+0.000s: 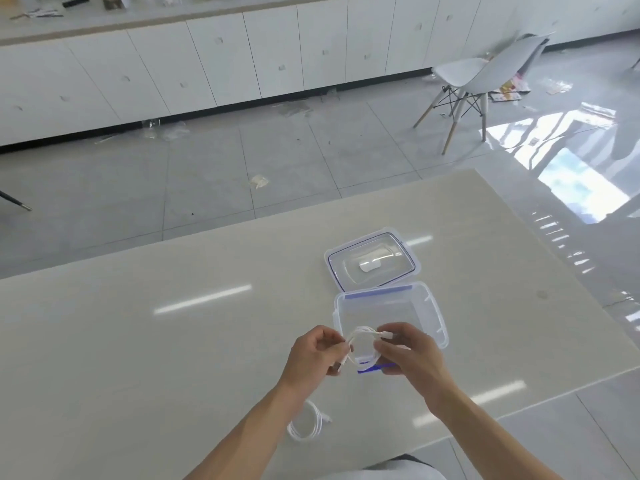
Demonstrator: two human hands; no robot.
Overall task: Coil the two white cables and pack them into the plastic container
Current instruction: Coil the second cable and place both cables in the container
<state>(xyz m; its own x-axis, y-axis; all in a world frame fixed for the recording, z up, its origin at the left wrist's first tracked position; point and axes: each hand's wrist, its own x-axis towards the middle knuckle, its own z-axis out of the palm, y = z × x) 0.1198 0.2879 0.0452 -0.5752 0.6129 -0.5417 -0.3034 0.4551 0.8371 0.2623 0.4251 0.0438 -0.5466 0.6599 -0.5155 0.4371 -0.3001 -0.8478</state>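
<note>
Hands together over near edge of open plastic container [429, 306]. Left hand [313, 353] and right hand [410, 351] both pinch coiled white cable [362, 336]. Second coiled cable [306, 426] on desk [173, 358], below left grip. Lid [372, 259] beyond container.

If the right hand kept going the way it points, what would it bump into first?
Probably the left hand, just across the coiled cable that the right hand also pinches. Depth is hard to judge here.
</note>
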